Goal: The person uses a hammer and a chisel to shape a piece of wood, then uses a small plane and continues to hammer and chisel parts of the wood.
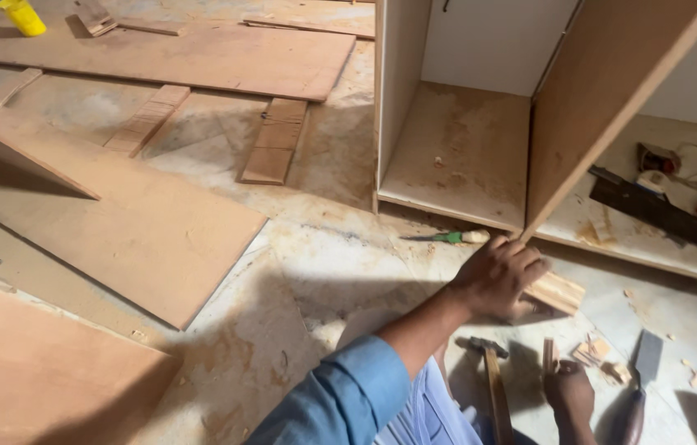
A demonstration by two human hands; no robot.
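Observation:
My left hand (497, 276), on a blue-sleeved arm, reaches forward and closes over a pale wooden block (559, 292) lying on the floor at the foot of an upright brown plywood divider (604, 91). That divider belongs to an open cabinet carcass (456, 148). My right hand (568, 393) is low at the bottom edge, curled around a short thin wood strip (548, 354) that sticks up from it. A hammer (494, 383) with a wooden handle lies on the floor between my two hands.
A green-handled tool (447, 237) lies by the cabinet's front edge. Wood scraps (591, 352), a flat-bladed tool (643, 371) and a dark saw (666, 216) are at the right. Large plywood sheets (134, 222), planks (274, 140) and a yellow object (21, 16) cover the floor at the left.

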